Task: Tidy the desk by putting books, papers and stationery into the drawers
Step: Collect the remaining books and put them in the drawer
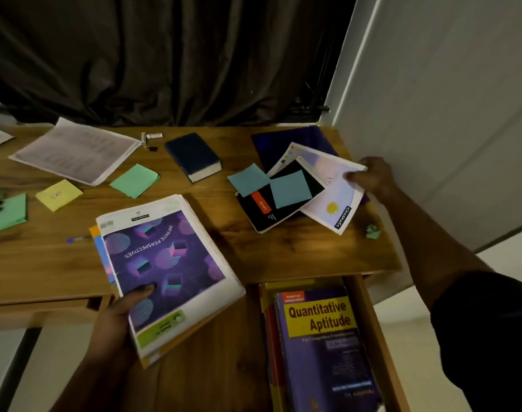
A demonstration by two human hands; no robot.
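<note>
Head view: left hand [117, 319] grips a purple-covered notebook stack [164, 257] beyond its thumb; right hand [372, 176] pinches a pale lilac notebook [334, 188] on its left.

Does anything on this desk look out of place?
Yes. A crumpled green paper ball lies near the right edge of the desk, and blue sticky notes sit crooked on a black notebook.

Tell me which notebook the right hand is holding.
The pale lilac spiral-bound notebook with the yellow dot; the right hand pinches its right edge. The black red-labelled notebook under it goes unheld.
</note>
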